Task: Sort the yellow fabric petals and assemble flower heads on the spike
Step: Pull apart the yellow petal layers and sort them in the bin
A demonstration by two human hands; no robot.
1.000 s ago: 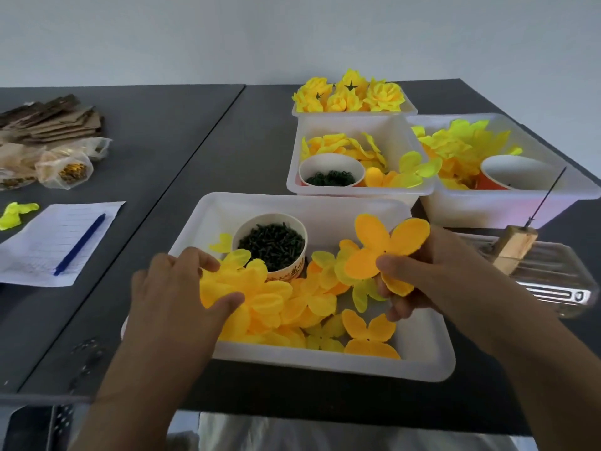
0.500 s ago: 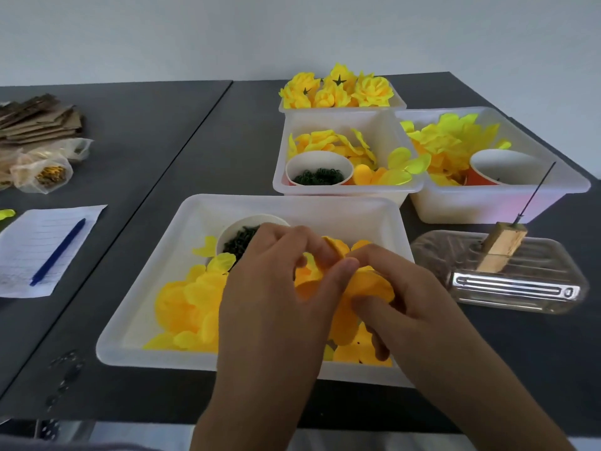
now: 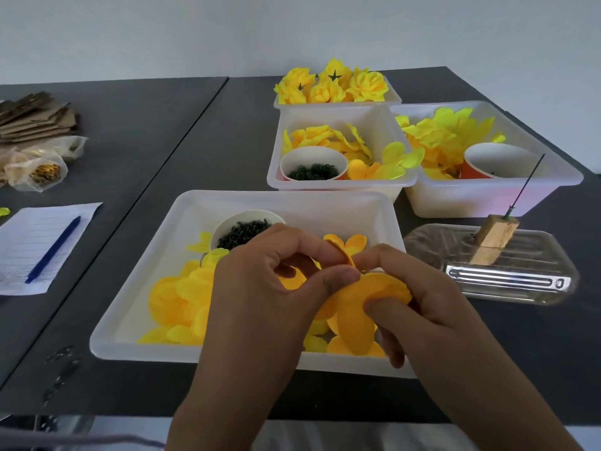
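Above the near white tray [image 3: 136, 336], an orange-yellow fabric petal piece [image 3: 354, 317] is held between both hands. The left hand [image 3: 260, 307] is pinched on its upper lobe, thumb and forefinger together at the fabric; the right hand [image 3: 419, 317] is clamped on a lobe from the tray's right side, thumb underneath. The piece looks to be being peeled from another layer, but that cannot be confirmed.

The spike [image 3: 527, 183] is seen right of the tray and somewhat beyond it, set in a wooden block [image 3: 494, 237] on a clear plastic dish [image 3: 507, 281]. It is tilted, tip leaning up and away to the right. The right hand is judged nearer to it, so the petal would likely be carried rightward and threaded down along that slanted axis.

Inside the tray, at its far side, a paper cup of dark green pieces [image 3: 244, 231] is partly hidden by the left hand; loose yellow petals [image 3: 179, 297] are piled in the left half. Beyond the tray, finished flower heads [image 3: 335, 83] are heaped in the farthest bin.
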